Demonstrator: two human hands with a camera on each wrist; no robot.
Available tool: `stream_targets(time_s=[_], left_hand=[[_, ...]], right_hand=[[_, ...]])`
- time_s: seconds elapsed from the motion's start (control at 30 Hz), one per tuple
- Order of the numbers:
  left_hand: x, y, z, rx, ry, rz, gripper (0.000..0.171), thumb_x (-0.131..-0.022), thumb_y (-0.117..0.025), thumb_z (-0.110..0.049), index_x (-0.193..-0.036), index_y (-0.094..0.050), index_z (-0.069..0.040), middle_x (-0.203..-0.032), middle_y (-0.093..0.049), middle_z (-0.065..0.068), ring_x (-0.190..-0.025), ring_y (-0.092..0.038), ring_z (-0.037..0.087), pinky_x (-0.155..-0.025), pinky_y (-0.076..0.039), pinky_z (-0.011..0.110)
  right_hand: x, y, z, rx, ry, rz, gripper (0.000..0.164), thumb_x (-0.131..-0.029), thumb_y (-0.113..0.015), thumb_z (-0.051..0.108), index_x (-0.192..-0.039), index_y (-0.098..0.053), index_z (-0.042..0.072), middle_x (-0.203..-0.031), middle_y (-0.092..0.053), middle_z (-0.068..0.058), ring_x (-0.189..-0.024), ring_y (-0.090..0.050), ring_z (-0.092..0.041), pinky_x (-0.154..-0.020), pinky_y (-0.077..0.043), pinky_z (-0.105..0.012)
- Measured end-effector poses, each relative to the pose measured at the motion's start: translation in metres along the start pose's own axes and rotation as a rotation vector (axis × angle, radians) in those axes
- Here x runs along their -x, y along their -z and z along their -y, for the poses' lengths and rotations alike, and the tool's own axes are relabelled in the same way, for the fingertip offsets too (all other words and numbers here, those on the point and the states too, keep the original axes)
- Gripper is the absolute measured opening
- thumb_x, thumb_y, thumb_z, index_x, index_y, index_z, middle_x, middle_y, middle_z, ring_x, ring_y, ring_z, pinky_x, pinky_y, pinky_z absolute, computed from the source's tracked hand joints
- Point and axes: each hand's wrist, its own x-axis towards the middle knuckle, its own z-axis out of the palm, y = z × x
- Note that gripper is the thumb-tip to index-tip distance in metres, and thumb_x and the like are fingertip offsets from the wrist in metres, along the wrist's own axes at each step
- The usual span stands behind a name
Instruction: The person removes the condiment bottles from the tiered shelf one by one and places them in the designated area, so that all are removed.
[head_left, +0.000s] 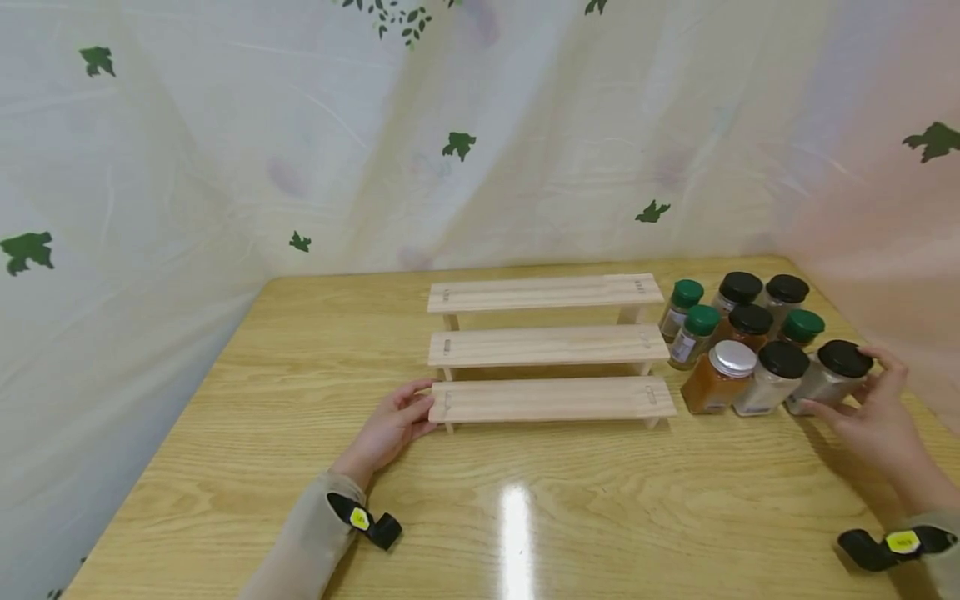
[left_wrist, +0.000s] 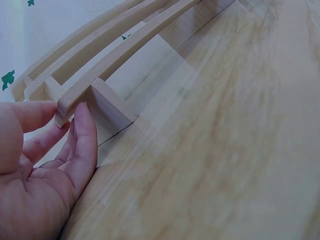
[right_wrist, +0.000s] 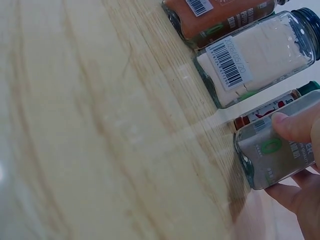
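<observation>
A three-tier wooden rack [head_left: 551, 400] stands at the middle of the table. My left hand [head_left: 393, 423] holds the left end of its lowest shelf; in the left wrist view the thumb and fingers pinch the shelf's corner [left_wrist: 64, 111]. At the far right of the jar group, my right hand [head_left: 873, 408] grips a spice jar of greyish powder with a black lid [head_left: 843, 358]. The right wrist view shows the thumb across the front of this grey jar [right_wrist: 272, 150]. Beside it stand a black-lidded jar of pale powder [head_left: 772, 383] and a silver-lidded jar of orange powder [head_left: 718, 383].
Behind the front jars are several more, among them green-lidded ones [head_left: 693, 333] and black-lidded ones [head_left: 738, 292]. They stand close to the rack's right end. A white curtain [head_left: 525, 192] with green leaf shapes hangs behind the wooden table [head_left: 300, 350].
</observation>
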Motion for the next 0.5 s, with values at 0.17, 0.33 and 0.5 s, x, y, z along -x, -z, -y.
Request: stream_targets(time_s=[0.17,0.33,0.5], left_hand=[[0.0001,-0.0002,0.001,0.007,-0.004,0.003,0.046,-0.1,-0.042,-0.007,-0.141,-0.029,0.006,-0.106,-0.053,0.001,-0.088,-0.06,0.006,-0.075,-0.053,0.019],[-0.0012,-0.0004,-0.0002,0.008,-0.001,0.004,0.046,-0.1,-0.041,-0.006,-0.143,-0.027,0.006,-0.106,-0.052,0.0,-0.088,-0.06,0.007,-0.075,-0.053,0.019],[-0.0023,0.0006,-0.0016,0.013,-0.006,0.002,0.045,-0.1,-0.041,-0.007,-0.142,-0.028,0.006,-0.105,-0.052,0.0,-0.088,-0.06,0.006,-0.076,-0.053,0.019]], right_hand=[[0.0004,0.0004,-0.0009,-0.007,-0.003,-0.008,0.091,-0.085,-0.063,-0.007,-0.142,0.003,0.02,-0.122,-0.031,-0.03,-0.131,-0.031,-0.004,-0.071,-0.032,0.007],[-0.0014,0.001,-0.0012,-0.01,-0.002,-0.013,0.091,-0.084,-0.062,-0.01,-0.141,0.003,0.018,-0.128,-0.034,-0.023,-0.136,-0.028,-0.04,-0.069,-0.031,0.007],[-0.0036,0.0019,0.0,-0.008,0.022,-0.023,0.089,-0.085,-0.064,-0.005,-0.14,0.001,0.02,-0.123,-0.036,0.011,-0.115,-0.032,0.015,-0.07,-0.034,0.006]])
